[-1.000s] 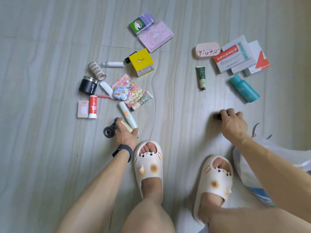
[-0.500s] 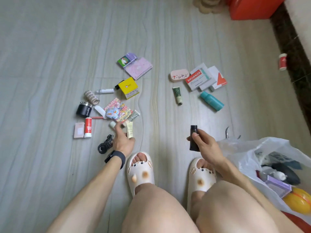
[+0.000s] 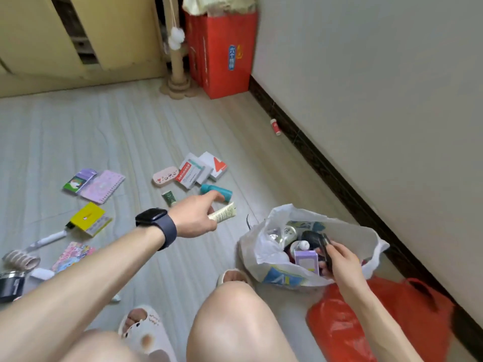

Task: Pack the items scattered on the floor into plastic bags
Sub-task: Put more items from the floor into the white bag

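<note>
The left hand (image 3: 194, 218), on an arm stretched forward with a watch (image 3: 156, 226) on the wrist, grips a cream tube (image 3: 224, 212) above the floor (image 3: 156, 126), left of the white bag (image 3: 254, 246). The right hand (image 3: 337, 259), wrist bent down over the bag's mouth, pinches a small dark item (image 3: 326, 250) beside a purple box (image 3: 307, 259) inside. Beyond the left hand, a teal bottle (image 3: 217, 190), boxes (image 3: 198, 169), a notebook (image 3: 103, 185) and a yellow box (image 3: 88, 218) lie on the floor; a red bag (image 3: 392, 314) lies under the right forearm.
</note>
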Motion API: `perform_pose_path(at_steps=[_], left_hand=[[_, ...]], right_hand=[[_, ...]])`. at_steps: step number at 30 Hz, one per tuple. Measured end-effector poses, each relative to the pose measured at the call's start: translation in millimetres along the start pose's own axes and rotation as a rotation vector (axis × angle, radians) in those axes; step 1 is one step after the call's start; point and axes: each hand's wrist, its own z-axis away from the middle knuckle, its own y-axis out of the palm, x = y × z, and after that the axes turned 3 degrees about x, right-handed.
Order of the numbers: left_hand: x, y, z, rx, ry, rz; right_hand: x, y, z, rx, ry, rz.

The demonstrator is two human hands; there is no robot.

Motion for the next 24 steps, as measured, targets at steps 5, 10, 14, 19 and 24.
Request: perform_pose_path(at_steps=[5,10,14,19,24], left_hand=[[-57.5,20.6,-32.5,0.033,0.096,-0.065],[-91.0,60.6,-68.8,0.034,0.115,0.001],[-96.1,89.9,-79.4,0.048,0.108,0.065],[-84.8,106.0,-87.8,0.021,0.067,0.036],[-79.1,103.4,-93.7,-0.027,0.066,0.064]], right_hand=[[-3.0,-10.7,-36.0,-0.03,-0.023,0.372],[7.3,1.1,-64.8,-0.016,-0.051,0.436],[15.5,15.8,-72.4,0.038,-0.087,0.541],[22.2,34.9,-84.3,0.033,-0.108,0.74],[17.8,44.7,-98.0,0.159,-0.012,0.52]])
